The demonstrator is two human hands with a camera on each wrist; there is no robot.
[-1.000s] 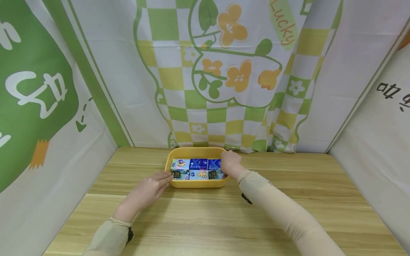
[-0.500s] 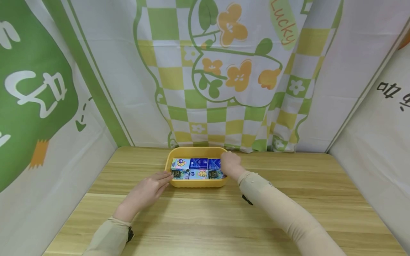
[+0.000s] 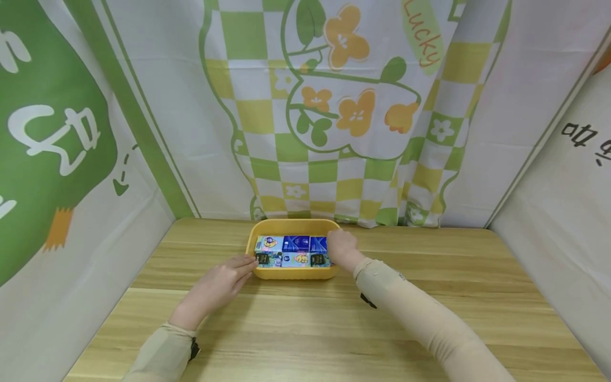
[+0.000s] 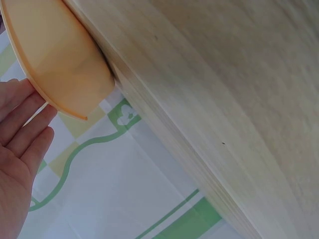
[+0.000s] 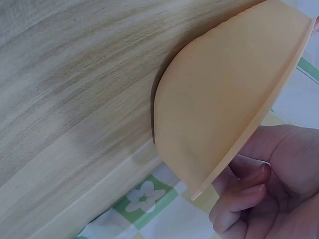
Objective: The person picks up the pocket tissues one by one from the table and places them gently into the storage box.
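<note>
In the head view, a yellow plastic basket [image 3: 297, 274] stands at the table's back edge. Small printed packs [image 3: 296, 243], apparently pocket tissues, lie inside it in two rows, some dark blue, others light blue with a cartoon figure or dark with a floral print. My left hand [image 3: 220, 282] touches the basket's left end, its fingers [image 4: 26, 117] fairly straight against the rim. Over the right end reaches my right hand [image 3: 345, 248]. Some of its fingers [image 5: 241, 199] curl outside the rim, while the thumb and index finger reach behind it, their tips hidden. Whether they pinch anything cannot be seen.
The basket sits on a light wooden table [image 3: 305, 329]. Behind it hangs a checked green, yellow and white curtain [image 3: 334, 175]. Printed cloth walls [image 3: 143, 223] close in the left and right sides. Bare tabletop lies in front of the basket.
My right hand has shifted slightly down and left over the basket's right end, covering a little more of the packs there. The left hand stays where it was.
</note>
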